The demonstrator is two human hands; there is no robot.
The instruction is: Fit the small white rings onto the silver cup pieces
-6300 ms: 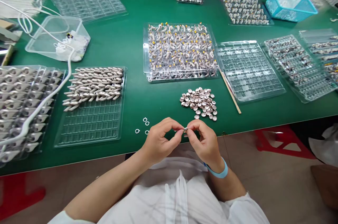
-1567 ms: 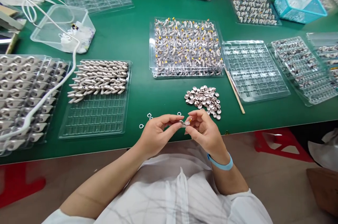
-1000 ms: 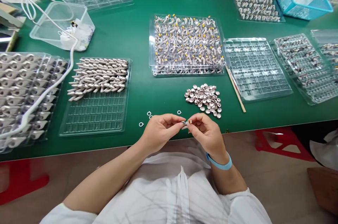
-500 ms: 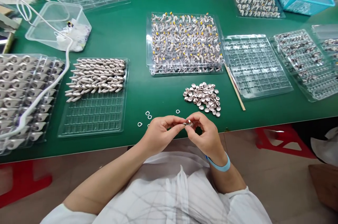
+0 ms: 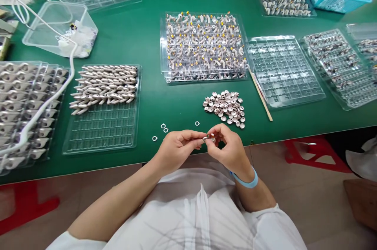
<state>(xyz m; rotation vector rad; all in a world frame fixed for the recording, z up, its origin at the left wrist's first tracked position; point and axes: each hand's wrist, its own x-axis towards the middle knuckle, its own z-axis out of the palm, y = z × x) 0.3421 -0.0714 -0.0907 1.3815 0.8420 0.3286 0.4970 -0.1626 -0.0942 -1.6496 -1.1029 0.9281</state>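
Left hand (image 5: 174,148) and right hand (image 5: 228,148) are pinching a small shiny part (image 5: 205,139), fingers (image 5: 193,135) closed on it, nearside of the metal cap pile (image 5: 226,108).

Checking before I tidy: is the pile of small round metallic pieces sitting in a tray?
No, the small round metallic pieces lie heaped directly on the green tabletop, just beyond the right hand.

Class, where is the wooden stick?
In the head view, the wooden stick lies right of centre on the green table, between the pile of metal caps and a clear tray.
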